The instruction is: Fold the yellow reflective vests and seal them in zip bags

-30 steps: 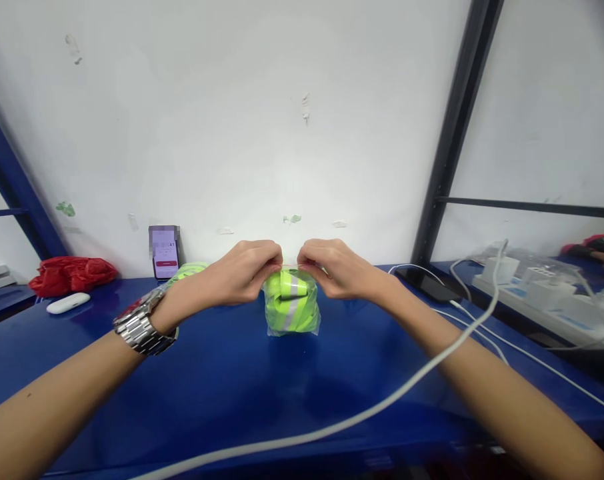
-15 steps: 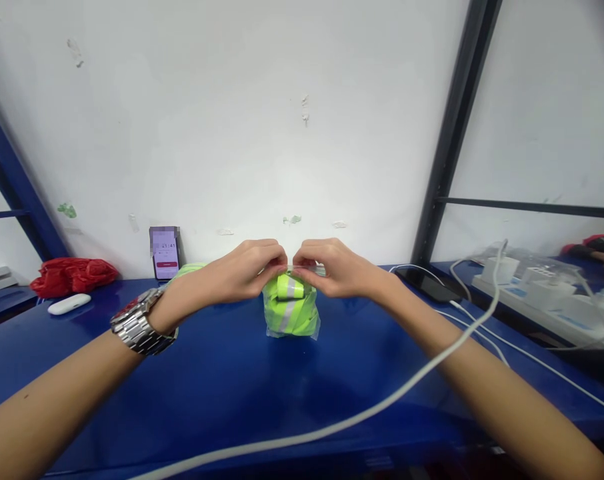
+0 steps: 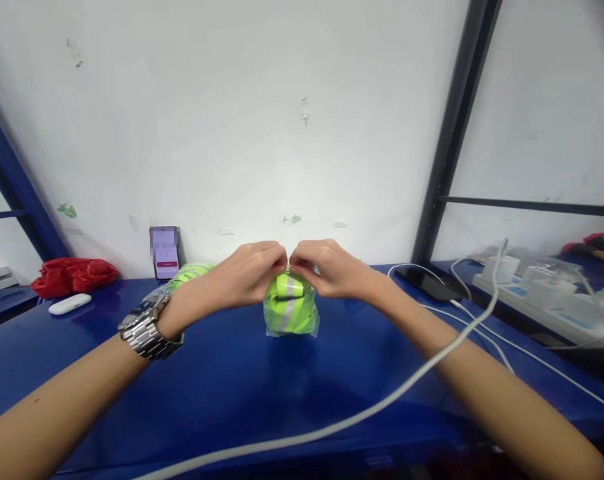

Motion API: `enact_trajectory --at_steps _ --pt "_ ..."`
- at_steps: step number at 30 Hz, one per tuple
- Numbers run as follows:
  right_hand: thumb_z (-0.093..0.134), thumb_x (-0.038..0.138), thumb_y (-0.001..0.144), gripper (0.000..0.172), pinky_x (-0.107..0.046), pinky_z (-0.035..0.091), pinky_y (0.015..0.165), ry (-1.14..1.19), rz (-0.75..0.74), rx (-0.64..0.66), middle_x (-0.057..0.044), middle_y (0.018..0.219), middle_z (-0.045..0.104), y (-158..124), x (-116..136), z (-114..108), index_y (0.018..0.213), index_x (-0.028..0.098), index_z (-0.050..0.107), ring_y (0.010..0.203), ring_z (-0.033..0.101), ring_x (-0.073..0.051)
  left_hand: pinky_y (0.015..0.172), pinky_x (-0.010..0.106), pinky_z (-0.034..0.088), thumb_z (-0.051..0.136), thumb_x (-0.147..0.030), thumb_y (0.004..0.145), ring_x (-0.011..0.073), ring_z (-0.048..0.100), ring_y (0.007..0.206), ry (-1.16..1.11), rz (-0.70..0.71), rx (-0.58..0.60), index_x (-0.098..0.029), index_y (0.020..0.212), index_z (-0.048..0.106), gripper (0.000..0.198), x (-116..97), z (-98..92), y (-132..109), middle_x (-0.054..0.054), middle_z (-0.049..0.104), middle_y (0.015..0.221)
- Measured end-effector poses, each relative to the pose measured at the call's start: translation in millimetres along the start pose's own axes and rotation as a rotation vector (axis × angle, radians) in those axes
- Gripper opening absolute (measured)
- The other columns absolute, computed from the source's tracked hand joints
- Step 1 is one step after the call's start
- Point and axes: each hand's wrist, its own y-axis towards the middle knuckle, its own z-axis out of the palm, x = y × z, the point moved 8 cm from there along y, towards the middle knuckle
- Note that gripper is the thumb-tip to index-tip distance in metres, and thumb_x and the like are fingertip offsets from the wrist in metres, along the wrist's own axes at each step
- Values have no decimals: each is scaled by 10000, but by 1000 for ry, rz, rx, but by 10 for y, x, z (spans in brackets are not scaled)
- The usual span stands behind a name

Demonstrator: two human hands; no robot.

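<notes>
A clear plastic bag (image 3: 291,313) with folded neon-yellow cloth and grey reflective strips inside stands upright on the blue table (image 3: 242,387). At its top edge, my left hand (image 3: 255,270) pinches the plastic with thumb and fingers. Close beside it, my right hand (image 3: 322,267) pinches the same edge, the fingertips of both hands nearly touching. Behind my left wrist, which wears a metal watch (image 3: 149,327), lies more neon-yellow material (image 3: 189,272), partly hidden.
A phone (image 3: 165,253) leans on the wall, with a red plastic bag (image 3: 75,275) and a white case (image 3: 69,305) to its left. At right are a dark phone (image 3: 429,285), a power strip with chargers (image 3: 547,293), and a white cable (image 3: 362,417) crossing the foreground.
My hands have come slightly closer together at the bag's top edge. My left wrist has shifted a little to the right, and more of the yellow material behind it shows.
</notes>
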Motion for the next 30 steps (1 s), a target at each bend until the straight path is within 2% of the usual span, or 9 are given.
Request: enact_trajectory --at_steps 5,12,16,20,23,27,30 --pt "475 122 858 137 -265 317 601 -6 25 -16 -38 721 579 -16 -35 -28 732 162 512 638 455 -127 609 275 381 419 -211 937 135 508 663 -53 -23 14 -172 838 526 152 42 -24 -5 30 579 767" --pt "526 53 674 139 -250 243 535 -184 131 -4 -18 697 529 37 -14 68 724 171 472 574 378 -108 527 255 345 478 -110 793 126 460 578 61 -60 20 -186 743 440 98 22 41 31 19 538 702" --pt "501 27 670 164 -248 240 539 -217 151 -14 -24 718 538 39 -78 119 759 164 494 586 386 -113 555 263 368 455 -133 837 137 471 605 109 -53 -36 -178 769 461 82 19 30 14 38 542 730" --pt "492 81 808 102 -252 294 585 -126 149 -74 -43 722 564 -65 -182 9 752 148 544 626 453 -124 613 268 401 433 -254 934 152 546 680 42 -109 -4 -173 871 531 142 228 3 -100 49 598 794" --pt "520 175 870 137 -252 312 602 -64 160 -76 -44 716 581 -178 -241 -99 750 145 578 632 472 -127 556 255 366 442 -294 939 136 528 588 32 -169 17 -184 803 531 196 441 -6 -229 20 593 696" --pt "538 204 864 188 -245 276 553 4 226 13 -2 596 537 -286 -312 -121 686 157 572 539 417 -105 503 246 339 435 -228 901 136 511 511 68 -225 -25 -196 767 482 145 609 -4 -346 2 576 606" --pt "532 177 829 218 -251 227 525 -14 283 18 30 515 457 -322 -356 -124 612 168 522 477 330 -90 497 243 355 415 -146 838 153 559 538 67 -223 -60 -207 764 434 97 609 9 -349 13 607 627"
